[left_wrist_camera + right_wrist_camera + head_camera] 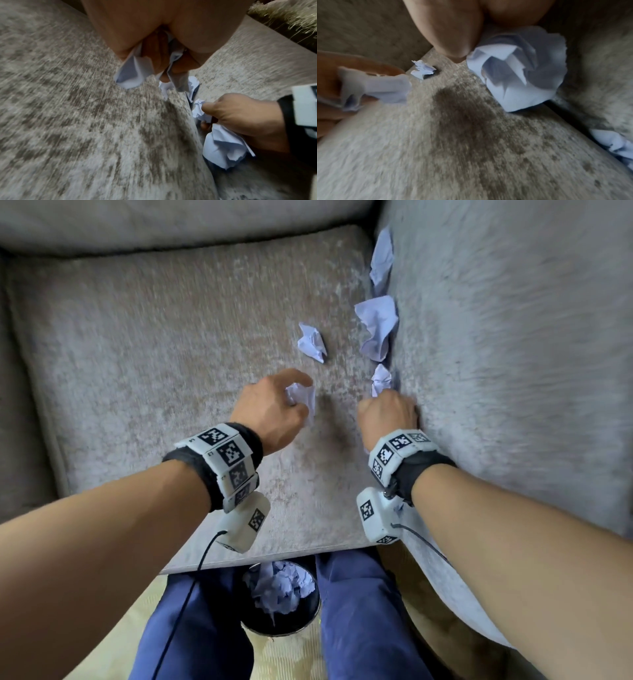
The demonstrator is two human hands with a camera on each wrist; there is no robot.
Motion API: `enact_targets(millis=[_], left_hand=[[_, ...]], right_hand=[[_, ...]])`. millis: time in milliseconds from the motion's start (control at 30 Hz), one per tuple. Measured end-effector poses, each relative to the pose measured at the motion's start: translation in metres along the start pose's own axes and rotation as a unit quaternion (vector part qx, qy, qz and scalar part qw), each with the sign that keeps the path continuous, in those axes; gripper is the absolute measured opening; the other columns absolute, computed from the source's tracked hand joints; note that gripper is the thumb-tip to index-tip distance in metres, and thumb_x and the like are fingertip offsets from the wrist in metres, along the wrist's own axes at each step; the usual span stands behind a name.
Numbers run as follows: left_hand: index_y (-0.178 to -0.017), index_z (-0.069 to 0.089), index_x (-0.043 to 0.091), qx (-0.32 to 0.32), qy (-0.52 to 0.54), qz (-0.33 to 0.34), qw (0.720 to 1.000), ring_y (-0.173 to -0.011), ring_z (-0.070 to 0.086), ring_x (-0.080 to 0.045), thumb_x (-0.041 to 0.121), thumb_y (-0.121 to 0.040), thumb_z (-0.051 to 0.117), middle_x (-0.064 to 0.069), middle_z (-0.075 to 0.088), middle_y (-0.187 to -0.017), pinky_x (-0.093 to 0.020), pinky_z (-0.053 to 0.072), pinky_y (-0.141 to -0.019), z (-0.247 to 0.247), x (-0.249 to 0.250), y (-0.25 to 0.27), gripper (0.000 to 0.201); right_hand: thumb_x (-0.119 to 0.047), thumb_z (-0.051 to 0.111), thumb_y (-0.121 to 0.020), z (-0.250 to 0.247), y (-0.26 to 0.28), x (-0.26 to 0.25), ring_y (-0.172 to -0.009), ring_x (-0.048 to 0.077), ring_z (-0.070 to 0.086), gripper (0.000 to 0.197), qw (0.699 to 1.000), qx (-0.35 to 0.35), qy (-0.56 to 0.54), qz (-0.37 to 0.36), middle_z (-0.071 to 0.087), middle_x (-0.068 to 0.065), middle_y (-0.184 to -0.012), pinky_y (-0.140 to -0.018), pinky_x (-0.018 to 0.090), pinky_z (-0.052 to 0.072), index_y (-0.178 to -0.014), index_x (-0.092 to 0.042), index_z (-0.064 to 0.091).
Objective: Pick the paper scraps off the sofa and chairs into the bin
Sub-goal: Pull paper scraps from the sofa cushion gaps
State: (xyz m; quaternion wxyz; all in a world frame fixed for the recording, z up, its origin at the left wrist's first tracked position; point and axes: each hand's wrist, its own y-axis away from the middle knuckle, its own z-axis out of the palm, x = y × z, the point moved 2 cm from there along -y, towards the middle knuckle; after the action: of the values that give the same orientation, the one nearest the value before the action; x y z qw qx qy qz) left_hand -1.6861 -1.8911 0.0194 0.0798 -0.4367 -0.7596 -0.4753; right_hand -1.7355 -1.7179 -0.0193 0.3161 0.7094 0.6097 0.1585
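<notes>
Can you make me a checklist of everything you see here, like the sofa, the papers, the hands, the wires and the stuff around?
Surface: grey sofa cushion, fuzzy fabric.
Job's things: three loose paper scraps on the cushion and in the armrest gap; black bin on the floor, already holding scraps.
Clutter: nothing seen.
Hands: left hand holds a scrap; right hand grips another scrap by the gap.
Cables: black cable hangs from the left wrist unit.
Surroundings: blue trousers, pale floor.

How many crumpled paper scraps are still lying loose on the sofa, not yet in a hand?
3: one crumpled white paper scrap lies on the grey seat cushion, and a larger scrap and a far scrap lie along the seam. Others may be hidden in it.
</notes>
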Motion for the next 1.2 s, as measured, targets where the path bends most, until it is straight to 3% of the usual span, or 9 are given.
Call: enact_targets(millis=[200,367,500,600,700,833,967,1067,1200], left_hand=[[-0.074,0.071,0.021,0.041,0.036,-0.047,0.997,-0.069,0.065,-0.014,0.013,-0.077,0.051,0.004,0.070,-0.070,-0.024,0.052,-0.056,0.005,-0.002,-0.004,0.022],[-0.065,0.069,0.016,0.043,0.044,-0.024,0.998,-0.069,0.067,-0.028,0.031,-0.066,0.047,-0.007,0.070,-0.066,-0.041,0.059,-0.063,0.007,-0.011,0.001,0.027],[-0.060,0.063,0.009,0.052,0.039,-0.010,0.998,-0.064,0.064,-0.028,0.045,-0.074,0.050,-0.012,0.068,-0.061,-0.036,0.054,-0.060,-0.003,-0.014,0.005,0.040],[-0.059,0.058,0.015,0.065,0.002,-0.008,0.998,-0.060,0.061,-0.018,0.047,-0.084,0.061,-0.001,0.065,-0.058,-0.028,0.048,-0.058,-0.010,-0.016,0.000,0.040],[-0.058,0.047,0.018,0.081,-0.009,-0.016,0.997,-0.055,0.051,-0.015,0.034,-0.084,0.066,0.005,0.052,-0.055,-0.026,0.038,-0.053,-0.015,-0.022,-0.009,0.035],[-0.078,0.051,0.021,0.062,-0.014,-0.029,0.998,-0.063,0.052,-0.018,0.016,-0.080,0.061,0.004,0.054,-0.064,-0.025,0.035,-0.050,-0.015,-0.024,-0.018,0.011],[-0.091,0.055,0.024,0.070,0.008,-0.005,0.997,-0.077,0.058,-0.027,0.008,-0.080,0.054,0.000,0.059,-0.071,-0.028,0.041,-0.053,-0.010,-0.013,-0.024,0.020],[-0.094,0.057,0.021,0.080,0.021,0.024,0.996,-0.076,0.062,-0.023,0.003,-0.078,0.050,-0.002,0.064,-0.077,-0.034,0.052,-0.057,-0.004,0.000,-0.030,0.025],[-0.100,0.059,0.021,0.085,0.026,0.052,0.995,-0.096,0.055,-0.015,0.001,-0.081,0.052,0.000,0.054,-0.111,-0.020,0.043,-0.077,0.006,0.008,-0.044,0.028]], right_hand=[[-0.012,0.054,-0.086,0.011,0.013,-0.003,-0.098,0.036,0.061,0.030,0.997,0.002,-0.030,-0.066,0.067,0.013,-0.106,-0.073,0.031,0.044,-0.113,-0.010,0.066],[-0.010,0.055,-0.085,0.010,0.024,0.005,-0.087,0.037,0.059,0.020,0.993,0.054,-0.102,-0.037,0.064,0.018,-0.097,-0.063,0.032,0.037,-0.105,-0.006,0.053],[-0.005,0.048,-0.087,0.003,0.039,-0.008,-0.073,0.027,0.051,0.024,0.978,0.100,-0.175,-0.051,0.056,-0.003,-0.081,-0.058,0.031,0.037,-0.110,-0.010,0.053],[-0.007,0.047,-0.089,0.003,0.039,-0.020,-0.074,0.024,0.051,0.020,0.981,0.079,-0.168,-0.061,0.067,-0.003,-0.086,-0.060,0.032,0.040,-0.088,-0.016,0.064],[-0.012,0.046,-0.087,0.007,0.032,-0.026,-0.072,0.030,0.045,0.030,0.987,0.068,-0.146,-0.027,0.057,0.009,-0.074,-0.063,0.033,0.035,-0.059,-0.020,0.039],[-0.023,0.047,-0.091,0.004,0.029,-0.028,-0.069,0.030,0.044,0.038,0.987,0.057,-0.148,0.001,0.044,0.002,-0.056,-0.064,0.028,0.028,-0.055,-0.017,0.036],[-0.050,0.045,-0.095,-0.002,0.025,-0.023,-0.082,0.028,0.057,0.050,0.987,0.043,-0.156,0.005,0.069,0.008,-0.089,-0.069,0.025,0.034,-0.073,-0.009,0.062],[-0.066,0.034,-0.093,-0.002,0.017,-0.019,-0.068,0.027,0.049,0.066,0.989,0.016,-0.139,0.037,0.054,0.007,-0.065,-0.065,0.029,0.033,-0.059,-0.012,0.050],[-0.038,0.040,-0.096,-0.003,0.011,-0.011,-0.062,0.033,0.050,0.048,0.985,0.026,-0.152,0.073,0.053,0.010,-0.062,-0.056,0.028,0.034,-0.058,-0.010,0.049]])
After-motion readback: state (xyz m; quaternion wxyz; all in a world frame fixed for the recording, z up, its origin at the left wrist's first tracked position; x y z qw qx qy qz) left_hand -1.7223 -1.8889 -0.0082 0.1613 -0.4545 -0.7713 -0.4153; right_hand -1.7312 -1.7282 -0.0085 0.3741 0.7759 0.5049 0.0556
